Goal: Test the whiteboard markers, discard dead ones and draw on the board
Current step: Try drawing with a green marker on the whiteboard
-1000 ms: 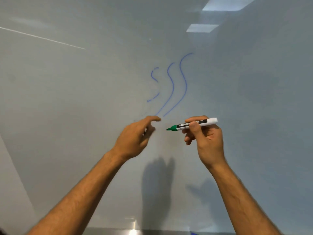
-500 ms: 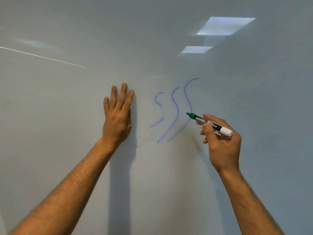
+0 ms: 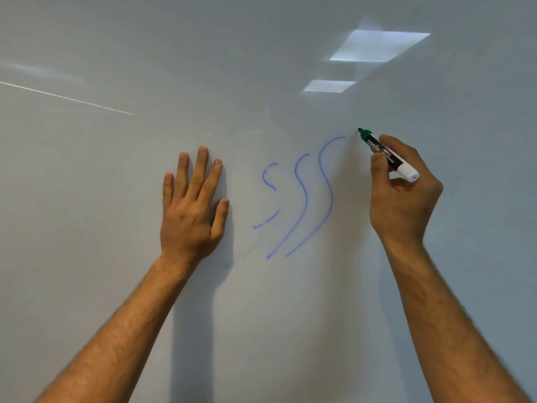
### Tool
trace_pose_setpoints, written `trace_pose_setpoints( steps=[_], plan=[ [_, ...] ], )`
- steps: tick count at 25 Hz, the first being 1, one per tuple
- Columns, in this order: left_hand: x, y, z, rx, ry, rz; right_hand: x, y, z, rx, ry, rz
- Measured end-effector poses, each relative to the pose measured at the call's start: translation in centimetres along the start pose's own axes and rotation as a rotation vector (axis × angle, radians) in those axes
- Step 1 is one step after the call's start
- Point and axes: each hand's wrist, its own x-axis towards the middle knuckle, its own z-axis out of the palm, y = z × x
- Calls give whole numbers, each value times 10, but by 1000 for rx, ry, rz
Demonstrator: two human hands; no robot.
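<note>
A glossy white whiteboard [image 3: 87, 199] fills the wall ahead, with two ceiling-light reflections [image 3: 377, 46] glinting at its upper right and three wavy blue marker strokes [image 3: 302, 199] at its middle. The green-tipped whiteboard marker with a white barrel and black label [image 3: 389, 155] sits in the grip of the right hand [image 3: 404, 205], pinched between thumb and curled fingers, barrel end sticking out toward the right and nib angled up-left, at or just off the board beside the top of the rightmost stroke. Half a second back the nib was lower, against that stroke's middle; it has since climbed to the top. The left hand [image 3: 191, 210] stays flat on the board, fingers straight and close together, left of the strokes, holding nothing. Both forearms reach up from below.
</note>
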Motion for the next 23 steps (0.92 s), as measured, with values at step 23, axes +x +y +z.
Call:
trace_pose_setpoints(
  steps=[23],
  plan=[
    [0,0,2,14,22,5,-117,46,-13,-131,-376,-431]
  ],
)
